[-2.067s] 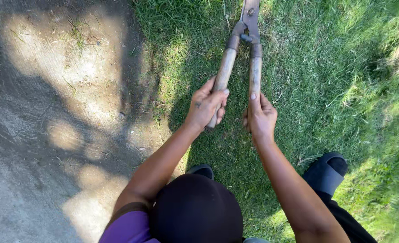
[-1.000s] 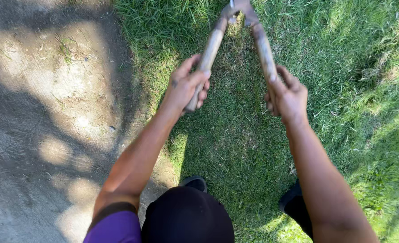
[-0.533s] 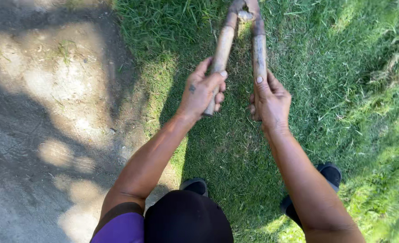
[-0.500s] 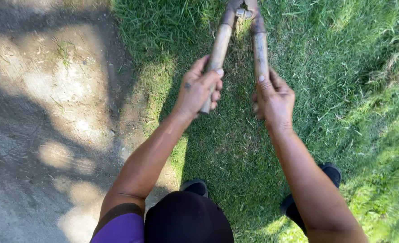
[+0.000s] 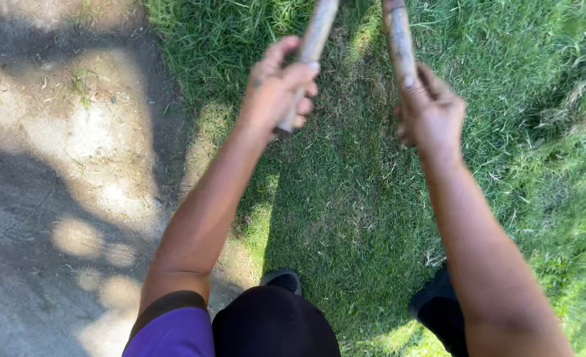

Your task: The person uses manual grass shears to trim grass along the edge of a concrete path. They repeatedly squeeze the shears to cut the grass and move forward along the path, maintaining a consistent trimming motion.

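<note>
Both arms are stretched out over the grass, each hand on one wooden handle of a pair of long shears. The left hand has its fingers wrapped tight round the left handle, thumb up along the wood. The right hand grips the right handle just as firmly, thumb pressed flat against the shaft.

The handles run lengthwise away from the person, rising toward the top edge of the view, where they pass out of sight; the blades are not in view. The left handle leans to the right as it goes up, and the right handle runs nearly straight up, leaning a touch to the left. So the two draw closer together toward the top and stand well apart down at the hands.

Under the tool lies mown grass, part sunlit, part in shade. To the left lies a bare dirt path dappled with leaf shadow. Down at the bottom, two dark shoes stand on the grass, and a purple sleeve covers the left upper arm.
</note>
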